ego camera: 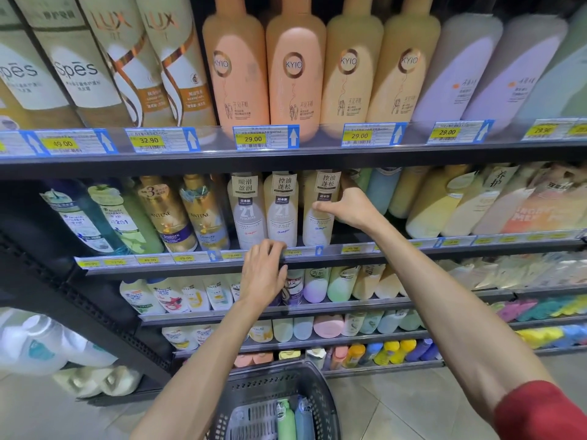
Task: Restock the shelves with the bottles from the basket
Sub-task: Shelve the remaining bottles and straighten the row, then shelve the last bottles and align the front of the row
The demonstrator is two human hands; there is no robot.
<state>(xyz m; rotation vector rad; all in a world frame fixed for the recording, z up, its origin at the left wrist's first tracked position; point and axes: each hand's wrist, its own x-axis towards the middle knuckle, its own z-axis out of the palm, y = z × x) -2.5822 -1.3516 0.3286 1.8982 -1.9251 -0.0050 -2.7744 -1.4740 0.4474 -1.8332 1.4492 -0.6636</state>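
Note:
My right hand (347, 208) grips a white "21 Pharma" bottle (318, 227) that stands on the middle shelf (197, 265), thumb across its front and fingers behind. Two matching white bottles (247, 214) stand to its left. My left hand (264, 274) rests on the shelf's front edge just below them, fingers curled over the price strip. Down at the bottom, the dark plastic basket (320, 392) holds a green bottle (285, 419) and a blue bottle (304, 417) lying side by side.
The top shelf carries tall Kyio (236, 65), Lux and Spes bottles. Gold Pantene bottles (165, 214) stand left of the white ones. Lower shelves hold smaller bottles. Large white jugs (35, 344) sit on the tiled floor at the left.

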